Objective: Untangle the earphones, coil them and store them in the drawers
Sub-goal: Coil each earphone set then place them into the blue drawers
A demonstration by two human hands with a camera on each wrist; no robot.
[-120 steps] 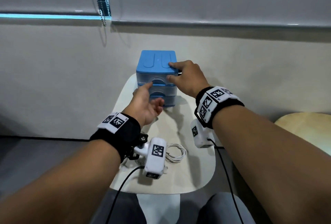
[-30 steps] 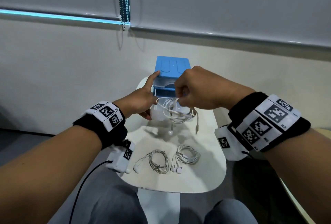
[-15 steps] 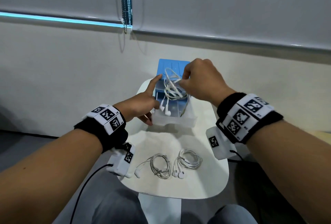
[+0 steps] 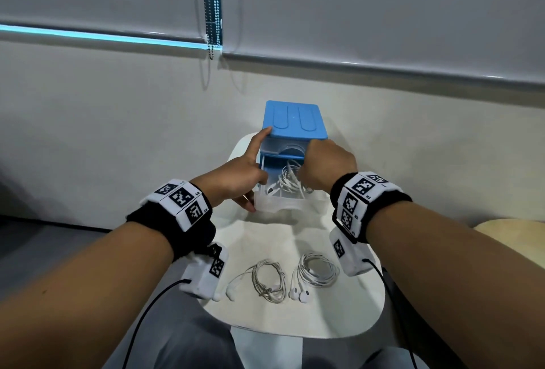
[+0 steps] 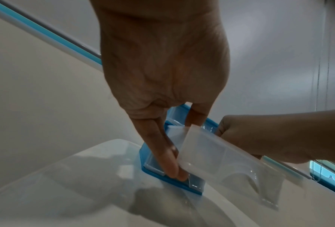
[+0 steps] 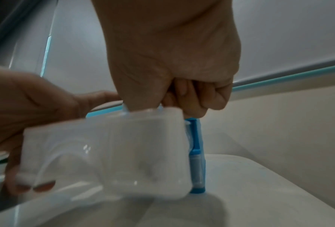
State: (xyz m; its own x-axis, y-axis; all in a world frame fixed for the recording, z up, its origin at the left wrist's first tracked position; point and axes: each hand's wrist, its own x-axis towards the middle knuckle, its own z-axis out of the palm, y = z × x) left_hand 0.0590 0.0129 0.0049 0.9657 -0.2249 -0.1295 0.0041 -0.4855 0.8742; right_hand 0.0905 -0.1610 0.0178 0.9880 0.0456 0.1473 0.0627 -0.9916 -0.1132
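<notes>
So far one coiled earphone set (image 4: 290,181) lies in the open drawer (image 4: 278,203); right hand (image 4: 327,169) curls over it, grip unclear, left hand (image 4: 236,175) braces the drawer unit (image 4: 295,119); two coils (image 4: 268,280) wait on the near surface (image 4: 339,315).

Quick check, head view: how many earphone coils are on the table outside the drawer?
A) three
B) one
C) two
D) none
C: two coils lie side by side on the table near the person, while a third set sits in the open drawer under the right hand.
</notes>
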